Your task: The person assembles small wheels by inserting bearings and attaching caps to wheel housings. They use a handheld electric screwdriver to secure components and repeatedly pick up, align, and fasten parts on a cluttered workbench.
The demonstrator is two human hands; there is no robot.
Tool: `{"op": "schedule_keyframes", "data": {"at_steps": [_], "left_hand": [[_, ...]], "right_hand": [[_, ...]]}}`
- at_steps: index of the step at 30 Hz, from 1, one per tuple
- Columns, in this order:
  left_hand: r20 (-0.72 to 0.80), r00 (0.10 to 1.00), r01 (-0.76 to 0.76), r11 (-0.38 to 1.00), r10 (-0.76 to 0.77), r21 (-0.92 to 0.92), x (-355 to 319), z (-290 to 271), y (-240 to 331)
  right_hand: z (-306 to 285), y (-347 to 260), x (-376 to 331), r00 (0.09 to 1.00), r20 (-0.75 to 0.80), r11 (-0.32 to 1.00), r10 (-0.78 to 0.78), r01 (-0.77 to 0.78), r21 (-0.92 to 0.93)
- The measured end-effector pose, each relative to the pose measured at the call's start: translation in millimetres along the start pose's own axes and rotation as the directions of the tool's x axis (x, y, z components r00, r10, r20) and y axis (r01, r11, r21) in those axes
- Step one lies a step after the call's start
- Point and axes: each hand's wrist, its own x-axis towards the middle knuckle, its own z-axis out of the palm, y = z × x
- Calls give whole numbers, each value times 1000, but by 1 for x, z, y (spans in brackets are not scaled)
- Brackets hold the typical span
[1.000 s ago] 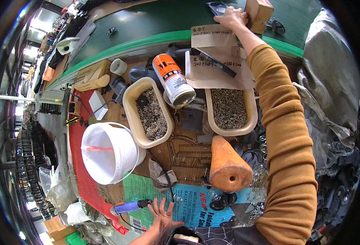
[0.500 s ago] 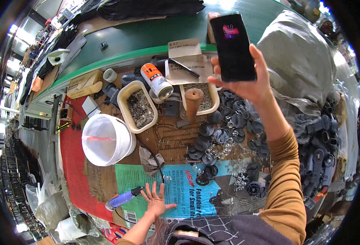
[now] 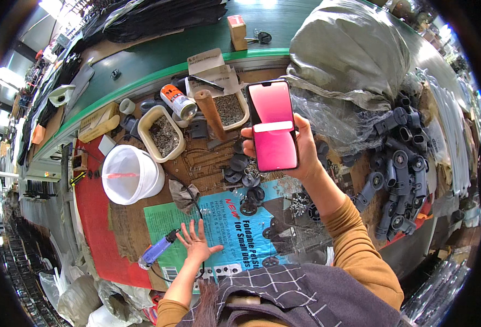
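A smartphone (image 3: 273,128) with a lit pink screen is gripped in my right hand (image 3: 306,147), raised above the work table. The thumb lies along its right edge and fingertips show at its left edge. My left hand (image 3: 197,244) has its fingers spread over the printed cardboard sheet (image 3: 218,218), holding nothing. Beside it, on the left, lies a blue-purple electric screwdriver (image 3: 158,250) with a dark cord. A crumpled grey-brown cloth (image 3: 184,195) sits just beyond the left fingertips. Dark plastic wheels (image 3: 240,169) are partly hidden behind the phone and right hand.
A white bucket (image 3: 134,177) stands at the left. Behind are two cream trays (image 3: 161,133) of small metal parts, an orange-and-white spray can (image 3: 178,101) and a brown tapered post (image 3: 210,114). Dark caster parts (image 3: 398,174) pile up at the right, below a grey covered bundle (image 3: 349,49).
The phone's screen has gone from nearly black to bright pink. My right hand has brought it lower and nearer. The left hand stays spread, and the whole view has shifted.
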Motion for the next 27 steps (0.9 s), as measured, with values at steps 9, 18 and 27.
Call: {"op": "schedule_keyframes", "data": {"at_steps": [9,18,27], "left_hand": [[3,1000,12,1000,-12,4,0,-4,2],[88,996,37,998,-33,-49,2,-9,2],[5,1000,1,999,-1,-54,-1,-5,0]], "right_hand": [[0,8,-16,999,53,999,0,-2,46],[-5,11,-11,994,111,1000,-1,-3,29],[-8,13,-4,995,97,998,27,-31,46]]}}
